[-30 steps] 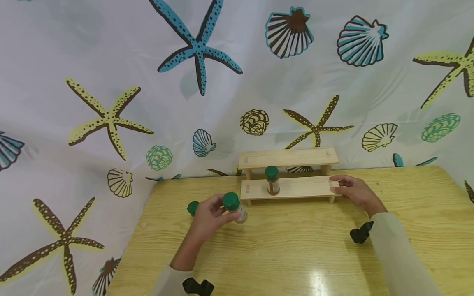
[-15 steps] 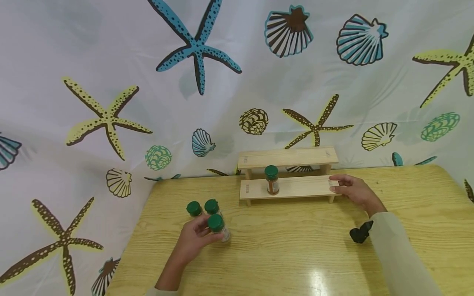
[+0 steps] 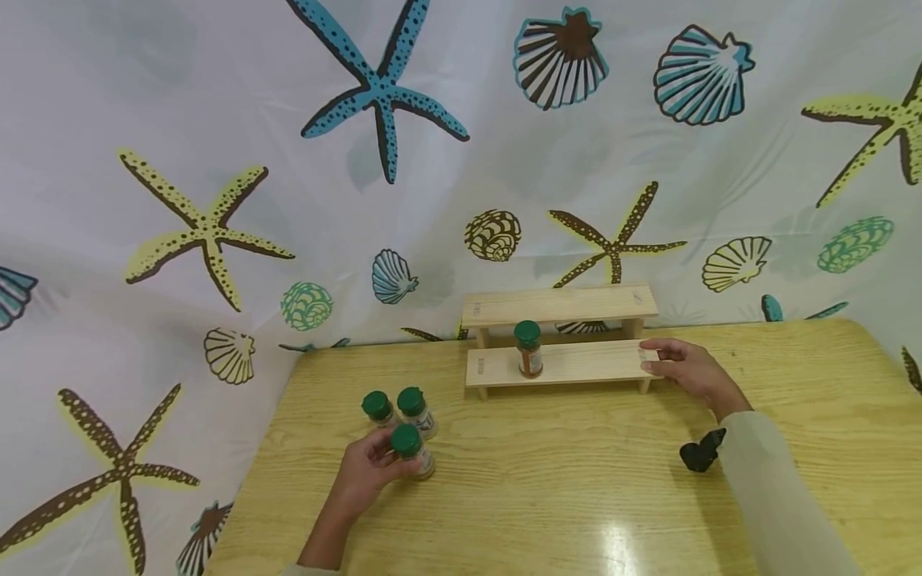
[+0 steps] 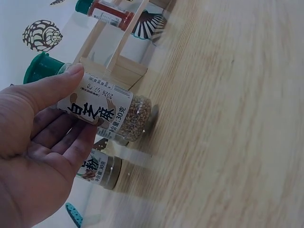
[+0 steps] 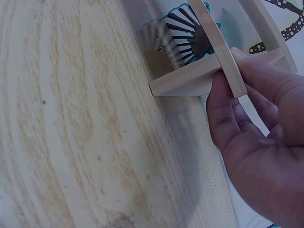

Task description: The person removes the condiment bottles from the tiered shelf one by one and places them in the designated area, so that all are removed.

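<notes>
My left hand [image 3: 367, 474] holds a spice jar of pale seeds [image 4: 135, 116] with a green cap, thumb on its label and fingers behind it. Just behind stand two more green-capped jars, one at the left [image 3: 378, 408] and one at the right [image 3: 418, 413]. On the right, my right hand [image 3: 687, 370] pinches the end of the lower board of a two-step wooden rack [image 3: 591, 360]; in the right wrist view the thumb is above the board [image 5: 223, 52] and the fingers below. A jar of red spice [image 3: 530, 352] stands on that lower step.
The rack's upper step [image 3: 562, 306] sits close to a hanging cloth [image 3: 432, 200] printed with starfish and shells. Everything stands on a wood-grain table [image 3: 547, 480]. A black wrist mount [image 3: 702, 452] is on the right sleeve.
My left hand has carried the seed jar left and toward me, lowering it beside the other two jars, which now show more fully. The right hand stays on the rack.
</notes>
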Action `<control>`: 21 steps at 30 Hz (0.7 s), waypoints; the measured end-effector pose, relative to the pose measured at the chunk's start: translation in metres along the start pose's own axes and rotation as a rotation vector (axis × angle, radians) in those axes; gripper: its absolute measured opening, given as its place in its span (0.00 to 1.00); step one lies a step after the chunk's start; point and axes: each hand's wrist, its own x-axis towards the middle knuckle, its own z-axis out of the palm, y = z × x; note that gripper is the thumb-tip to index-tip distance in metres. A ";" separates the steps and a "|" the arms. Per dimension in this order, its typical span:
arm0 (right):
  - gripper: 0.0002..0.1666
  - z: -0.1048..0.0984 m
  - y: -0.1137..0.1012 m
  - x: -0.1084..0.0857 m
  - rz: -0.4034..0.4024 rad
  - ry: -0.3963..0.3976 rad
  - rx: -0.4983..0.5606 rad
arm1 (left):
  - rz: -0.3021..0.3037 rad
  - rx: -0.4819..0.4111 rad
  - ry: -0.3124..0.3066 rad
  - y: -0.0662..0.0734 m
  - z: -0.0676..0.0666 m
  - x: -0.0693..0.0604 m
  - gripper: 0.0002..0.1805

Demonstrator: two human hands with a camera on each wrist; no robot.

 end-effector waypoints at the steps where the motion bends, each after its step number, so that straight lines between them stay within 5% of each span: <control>1: 0.38 0.000 0.000 0.000 0.002 0.002 -0.001 | -0.003 0.005 0.003 -0.001 0.000 0.000 0.28; 21: 0.37 0.002 -0.002 0.000 0.016 0.013 -0.014 | -0.001 0.005 0.081 -0.008 0.006 0.005 0.28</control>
